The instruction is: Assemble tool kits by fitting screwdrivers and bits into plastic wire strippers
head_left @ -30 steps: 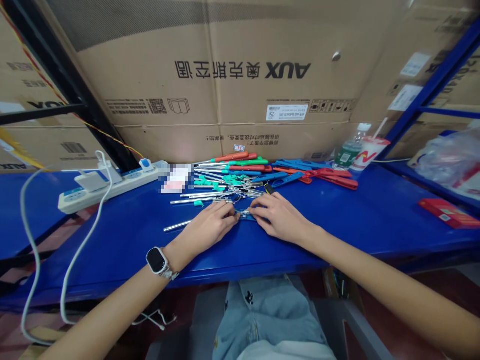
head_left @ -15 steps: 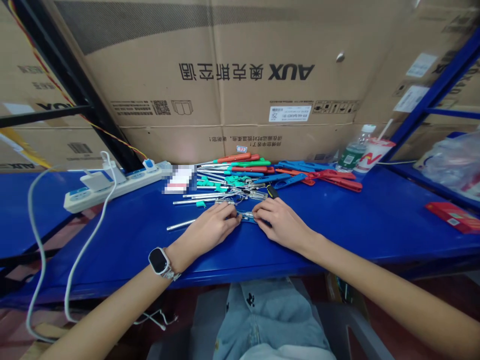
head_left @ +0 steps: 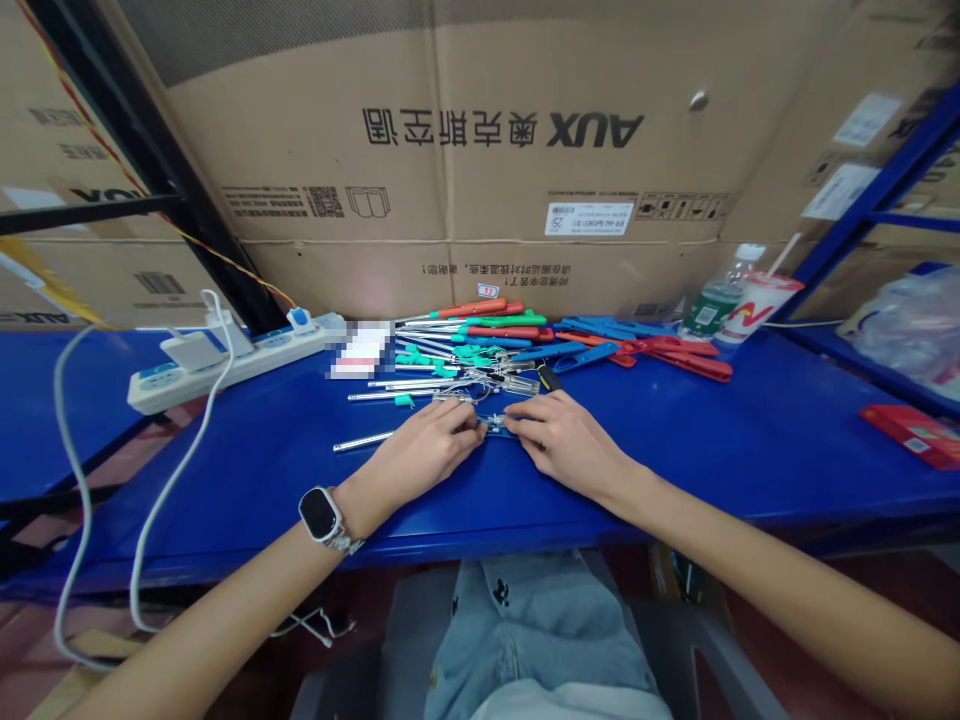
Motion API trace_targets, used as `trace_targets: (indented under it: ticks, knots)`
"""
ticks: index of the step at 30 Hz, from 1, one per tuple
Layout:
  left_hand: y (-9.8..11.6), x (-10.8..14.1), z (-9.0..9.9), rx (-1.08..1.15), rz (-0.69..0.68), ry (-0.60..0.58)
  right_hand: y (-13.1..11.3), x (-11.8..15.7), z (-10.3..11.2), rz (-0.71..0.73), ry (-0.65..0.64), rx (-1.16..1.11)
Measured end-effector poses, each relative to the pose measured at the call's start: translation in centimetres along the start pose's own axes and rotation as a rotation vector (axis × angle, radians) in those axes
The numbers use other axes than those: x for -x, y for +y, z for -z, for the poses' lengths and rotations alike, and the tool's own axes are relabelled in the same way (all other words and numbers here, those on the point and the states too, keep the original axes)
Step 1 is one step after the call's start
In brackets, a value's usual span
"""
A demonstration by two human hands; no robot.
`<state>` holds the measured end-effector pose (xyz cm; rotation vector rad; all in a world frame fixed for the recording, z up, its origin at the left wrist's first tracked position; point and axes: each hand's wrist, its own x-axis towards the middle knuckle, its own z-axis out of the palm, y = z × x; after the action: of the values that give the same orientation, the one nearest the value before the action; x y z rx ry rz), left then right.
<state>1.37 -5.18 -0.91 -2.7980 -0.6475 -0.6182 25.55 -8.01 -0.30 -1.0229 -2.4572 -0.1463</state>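
Close together on the blue table, my left hand [head_left: 439,437] and my right hand [head_left: 562,435] pinch a small blue piece with a clear or shiny metal part [head_left: 496,426] between their fingertips. Much of it is hidden by the fingers. A thin metal rod [head_left: 364,441] sticks out to the left from behind my left hand; whether it joins the held piece cannot be seen. Just beyond the fingers lie several metal rods [head_left: 390,396], small green parts [head_left: 446,362], thin wires and clear pieces [head_left: 519,384]. A black-and-yellow handle [head_left: 549,378] is near my right fingertips.
Orange and green handled tools [head_left: 499,321], blue clamps [head_left: 592,345] and red clamps [head_left: 686,357] lie at the back against a cardboard box [head_left: 495,210]. A power strip [head_left: 262,360] is left. A bottle [head_left: 712,300], a cup [head_left: 761,305] and a red box [head_left: 911,433] are right.
The view has shifted slightly. Both hands keep their pinch on the small piece; the right fingertips sit a little farther from the left ones, showing more of its middle.
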Motion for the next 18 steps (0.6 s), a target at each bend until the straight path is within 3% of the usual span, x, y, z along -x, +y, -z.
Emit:
trace_targets:
  ticks: [7, 14, 18]
  knots:
    - [0.2, -0.2, 0.3, 0.022, 0.015, 0.002, -1.1, 0.4, 0.6, -0.002, -0.075, 0.050]
    - [-0.1, 0.0, 0.1, 0.026, 0.045, 0.004, 0.4, -0.4, 0.0, 0.005, -0.179, 0.086]
    - [-0.9, -0.4, 0.5, 0.067, 0.142, 0.047, 1.0, -1.3, -0.1, 0.025, -0.212, 0.049]
